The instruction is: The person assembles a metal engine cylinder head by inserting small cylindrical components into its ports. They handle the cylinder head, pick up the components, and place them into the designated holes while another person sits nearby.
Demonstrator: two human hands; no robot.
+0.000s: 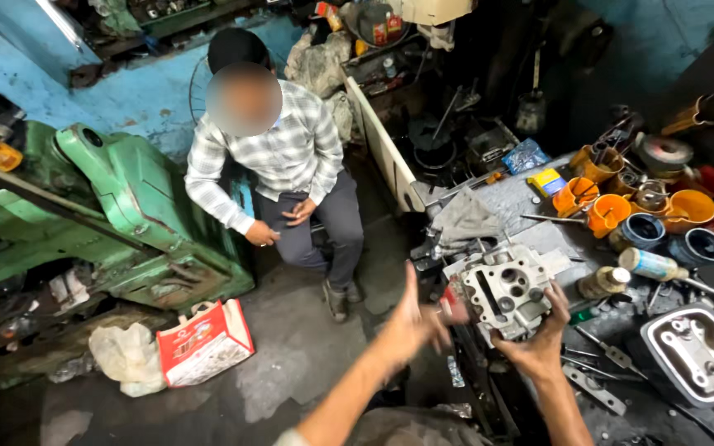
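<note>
a cluttered workbench (530,206) runs along the right of a cramped workshop, its near edge meeting a narrow strip of stained concrete floor (307,347), the only open room between the bench and a green machine (126,215) on the left. a seated person in a checked shirt (291,149) fills the far end of that strip, hands resting on the lap, against a blue wall (150,91). a red and white bag (204,343) and a crumpled plastic sack (126,355) lie on the floor beside the machine. on the bench, orange funnels (592,202), dark round cups (671,239), a bottle (650,264), a grey rag (464,219), flat spanners (597,372) and a pale metal cover (696,355) crowd the surface, leaving little bare space. a grey engine head (506,293) sits at the bench's near edge, between the two hands. the right hand (539,334) grips its lower right corner, fingers curled up over the casting. the left hand (411,322) is spread open at its left side, palm toward the part, fingertips at or just beside a small red piece (453,299); whether they touch the casting cannot be told.
</note>
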